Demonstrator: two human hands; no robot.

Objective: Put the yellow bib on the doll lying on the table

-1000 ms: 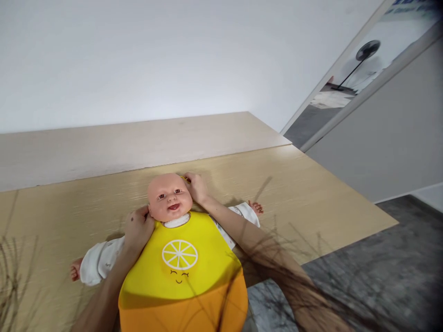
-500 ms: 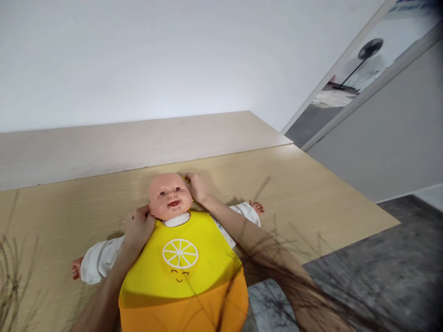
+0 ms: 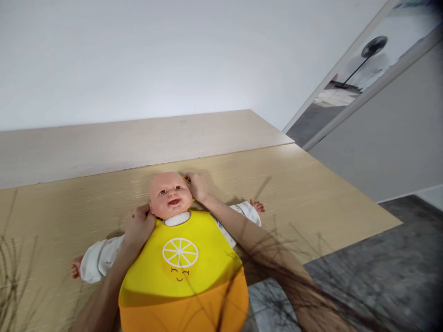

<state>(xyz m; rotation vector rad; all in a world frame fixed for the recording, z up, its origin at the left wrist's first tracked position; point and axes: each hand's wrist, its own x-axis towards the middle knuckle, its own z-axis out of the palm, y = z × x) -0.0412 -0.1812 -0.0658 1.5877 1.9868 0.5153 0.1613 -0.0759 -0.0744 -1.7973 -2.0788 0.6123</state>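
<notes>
A baby doll in white clothes lies on its back on the table, arms spread to both sides. Over its chest lies a yellow bib with a lemon slice print and an orange pocket along its lower part. My left hand is closed beside the doll's neck, at the bib's upper corner; its fingertips are hidden behind the head. On the other side of the head, my right hand pinches the end of the bib's yellow neck strap, a bit of which shows above the fingers.
The wooden table meets a paler board along the white wall. At the right is a grey panel, with a standing fan farther off. Dark hair strands cross the lower view.
The view has shifted very slightly. Both hands, the doll and the bib keep the same places.
</notes>
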